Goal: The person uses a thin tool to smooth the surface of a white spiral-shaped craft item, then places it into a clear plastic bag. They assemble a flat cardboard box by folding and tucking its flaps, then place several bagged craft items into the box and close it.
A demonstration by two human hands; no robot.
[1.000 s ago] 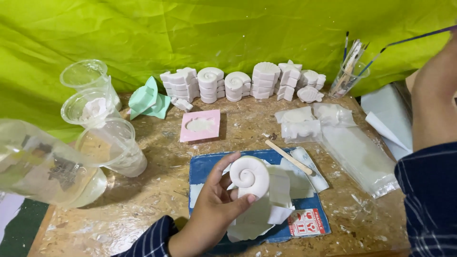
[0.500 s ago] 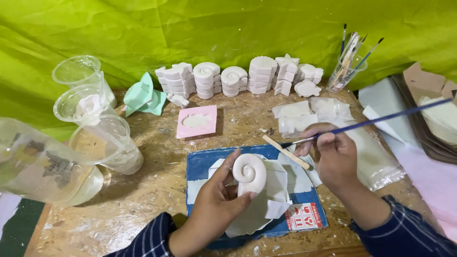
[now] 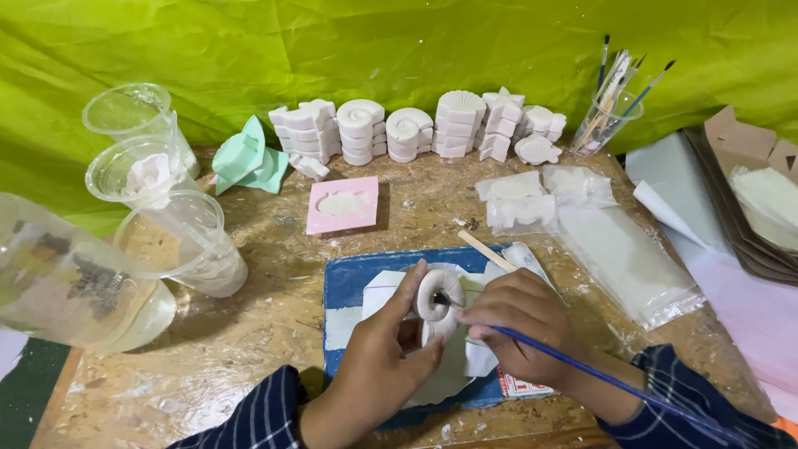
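So the small white plaster spiral-shell cast (image 3: pixel 438 293) was pinched upright in the left hand (image 3: pixel 384 366), thumb on one face and fingers round the back, held just above the blue plastic mat (image 3: pixel 342 287). The right hand (image 3: pixel 522 326) was closed tight on a thin blue-handled paintbrush (image 3: pixel 582 368), bristle tip touching the shell's front face right by the thumb. Looked to me like the brushing/coating step, only just begun since the cast was all bare chalky white. Next move probably called for a steady pinch and slow turning so the tip could follow the spiral grooves.

Under the grip were white paper scraps (image 3: pixel 378 295); just past the brush hand, a flat wooden stick (image 3: pixel 486 250). Further out from the left hand sat a pink square silicone mould (image 3: pixel 343 204) with a pale filling, and clear plastic cups (image 3: pixel 179 237). Way behind, stacked white plaster shell casts (image 3: pixel 407 133) lined the green cloth, matte and ridged, beside a cup of brushes (image 3: pixel 605 116)
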